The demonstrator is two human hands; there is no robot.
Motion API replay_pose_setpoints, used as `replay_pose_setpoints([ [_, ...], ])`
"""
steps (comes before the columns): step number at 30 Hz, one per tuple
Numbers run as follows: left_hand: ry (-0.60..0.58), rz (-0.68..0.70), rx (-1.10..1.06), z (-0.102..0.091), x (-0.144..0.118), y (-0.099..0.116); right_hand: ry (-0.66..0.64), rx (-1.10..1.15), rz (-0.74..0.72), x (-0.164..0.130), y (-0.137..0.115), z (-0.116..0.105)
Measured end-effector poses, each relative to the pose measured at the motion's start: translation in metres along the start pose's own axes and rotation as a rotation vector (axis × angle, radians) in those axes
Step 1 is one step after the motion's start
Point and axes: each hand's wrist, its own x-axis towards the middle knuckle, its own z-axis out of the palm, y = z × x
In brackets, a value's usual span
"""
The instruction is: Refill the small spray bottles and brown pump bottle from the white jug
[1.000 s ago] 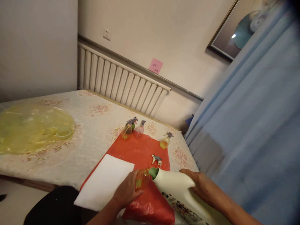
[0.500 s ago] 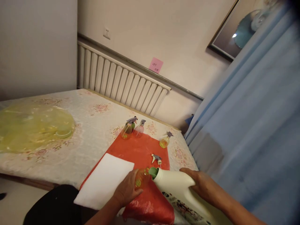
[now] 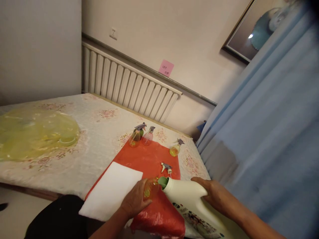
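Both hands are busy: my left hand (image 3: 134,200) grips the small bottle (image 3: 150,188), my right hand (image 3: 215,196) tips the jug (image 3: 185,196) (spout at its mouth). Pouring step, I judge; next needs steady tilt.

On the bed (image 3: 82,132), a small bottle (image 3: 151,188) sits within the left hand's fingers (image 3: 142,194), a jug (image 3: 189,199) just right of them, a loose sprayer (image 3: 166,168) behind, a pad (image 3: 112,192) to their left.

Left hand (image 3: 136,200) — lower centre of the frame, fingers curled in a grip, forearm running down-left. Right hand (image 3: 215,196) — lower right, fingers wrapped closed, forearm stretching toward the bottom-right corner.
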Motion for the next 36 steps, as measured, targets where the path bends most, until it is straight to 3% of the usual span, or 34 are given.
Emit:
replay_pose_setpoints([
  [36, 0.025, 0.004, 0.030, 0.0070, -0.0001, -0.0076, 0.009, -0.016, -0.019, -0.0003, 0.0022, -0.0004],
])
